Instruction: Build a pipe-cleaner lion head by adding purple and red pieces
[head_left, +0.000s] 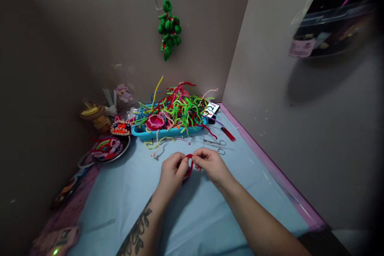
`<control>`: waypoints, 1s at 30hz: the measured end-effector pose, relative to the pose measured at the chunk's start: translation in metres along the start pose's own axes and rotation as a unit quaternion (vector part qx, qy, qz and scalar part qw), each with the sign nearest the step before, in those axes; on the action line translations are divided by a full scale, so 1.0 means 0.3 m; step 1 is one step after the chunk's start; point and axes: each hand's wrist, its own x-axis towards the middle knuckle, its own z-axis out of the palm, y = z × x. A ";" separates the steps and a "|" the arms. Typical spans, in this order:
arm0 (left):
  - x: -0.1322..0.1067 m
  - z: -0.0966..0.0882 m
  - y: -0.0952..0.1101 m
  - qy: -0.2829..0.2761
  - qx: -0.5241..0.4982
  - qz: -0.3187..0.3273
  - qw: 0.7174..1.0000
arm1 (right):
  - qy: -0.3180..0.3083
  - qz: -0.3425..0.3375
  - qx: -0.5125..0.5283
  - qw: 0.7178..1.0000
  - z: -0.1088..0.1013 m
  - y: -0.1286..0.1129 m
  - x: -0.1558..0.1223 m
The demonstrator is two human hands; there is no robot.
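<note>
My left hand (pixel 174 169) and my right hand (pixel 211 164) meet over the middle of the blue-covered table, both with fingers pinched. Between them runs a red pipe cleaner (pixel 191 165), bent into a curve. Each hand grips a part of it near the top of the bend. Its lower end passes down beside my left hand, where a darker red or purple piece partly shows; my fingers hide the rest. Just beyond my right hand lies a pair of scissors (pixel 221 147) with metal handles. A red lighter (pixel 228 133) rests farther right.
A blue tray (pixel 168 133) heaped with colourful pipe cleaners stands at the back. To the left are a metal bowl (pixel 127 147) with fuzzy craft pieces and a brown pot (pixel 99 119). A green craft (pixel 169 28) hangs on the back wall. A clear bin (pixel 336 20) is fixed at right.
</note>
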 end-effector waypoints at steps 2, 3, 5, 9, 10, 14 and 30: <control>-0.004 0.010 -0.002 0.014 -0.016 -0.019 1.000 | 0.013 -0.003 0.019 1.000 0.010 0.010 -0.002; -0.006 0.015 -0.003 0.018 -0.027 -0.030 0.999 | 0.019 -0.004 0.026 0.999 0.015 0.014 -0.002; -0.009 0.025 -0.005 0.017 -0.057 -0.053 0.997 | 0.028 -0.003 0.042 0.999 0.024 0.022 -0.003; -0.012 0.037 -0.009 0.001 -0.113 -0.088 0.990 | 0.048 0.005 0.082 0.995 0.034 0.030 0.000; -0.012 0.038 -0.010 -0.004 -0.124 -0.095 0.988 | 0.050 0.007 0.089 0.995 0.033 0.031 0.001; -0.009 0.035 -0.015 -0.017 -0.123 -0.092 0.988 | 0.034 0.012 0.098 0.995 0.023 0.026 0.001; -0.003 0.009 -0.008 -0.075 0.073 0.066 0.992 | -0.036 0.035 -0.063 0.997 -0.032 -0.003 0.009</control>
